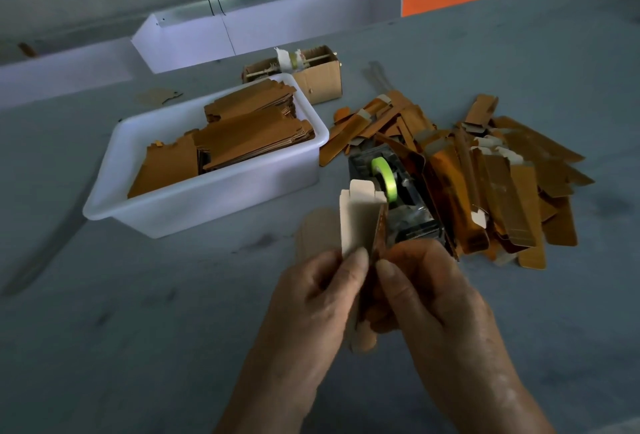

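Note:
Both my hands hold one flat carton blank (360, 222) upright over the grey table; its pale inner side faces me and its brown printed side shows at the right edge. My left hand (318, 298) pinches its left panel with the thumb on the pale face. My right hand (426, 295) grips the right panel, thumb close beside the left thumb. The blank's lower part is hidden between my palms. Just behind it stands a black tape dispenser (398, 198) with a green tape roll (384, 177).
A white plastic tub (207, 205) at the left holds stacked brown blanks. A loose heap of folded brown cartons (485, 177) lies right of the dispenser. A small cardboard box (318, 76) sits behind the tub. White trays (242, 31) line the far edge.

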Demonstrator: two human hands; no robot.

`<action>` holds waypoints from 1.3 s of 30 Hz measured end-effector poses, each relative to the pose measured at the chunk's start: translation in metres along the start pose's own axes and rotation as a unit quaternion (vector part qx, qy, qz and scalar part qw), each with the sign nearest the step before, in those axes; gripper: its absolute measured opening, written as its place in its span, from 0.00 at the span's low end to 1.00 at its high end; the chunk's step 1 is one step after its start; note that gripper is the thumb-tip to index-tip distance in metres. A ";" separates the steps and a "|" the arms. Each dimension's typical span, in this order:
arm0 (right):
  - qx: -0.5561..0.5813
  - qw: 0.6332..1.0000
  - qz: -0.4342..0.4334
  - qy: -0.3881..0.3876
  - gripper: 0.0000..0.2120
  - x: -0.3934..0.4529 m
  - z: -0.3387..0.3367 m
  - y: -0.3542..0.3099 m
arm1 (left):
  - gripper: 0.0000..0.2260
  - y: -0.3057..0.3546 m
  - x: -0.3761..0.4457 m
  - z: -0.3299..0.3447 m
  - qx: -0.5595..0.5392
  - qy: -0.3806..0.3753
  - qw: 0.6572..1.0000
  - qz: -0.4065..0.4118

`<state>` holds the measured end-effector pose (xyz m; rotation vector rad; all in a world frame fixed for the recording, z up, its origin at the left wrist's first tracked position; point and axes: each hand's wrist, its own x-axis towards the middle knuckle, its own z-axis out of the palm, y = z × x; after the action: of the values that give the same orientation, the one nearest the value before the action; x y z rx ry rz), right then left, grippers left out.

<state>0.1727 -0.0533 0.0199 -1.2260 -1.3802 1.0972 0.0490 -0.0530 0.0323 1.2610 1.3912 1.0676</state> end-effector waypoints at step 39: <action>0.199 0.970 0.132 0.037 0.10 0.009 -0.005 -0.003 | 0.21 -0.007 -0.020 0.050 0.594 0.154 0.769 0.180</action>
<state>0.1770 -0.0445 0.0245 -1.1572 -0.8971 1.4180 0.0975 -0.0727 0.0181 2.4037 2.2844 0.5454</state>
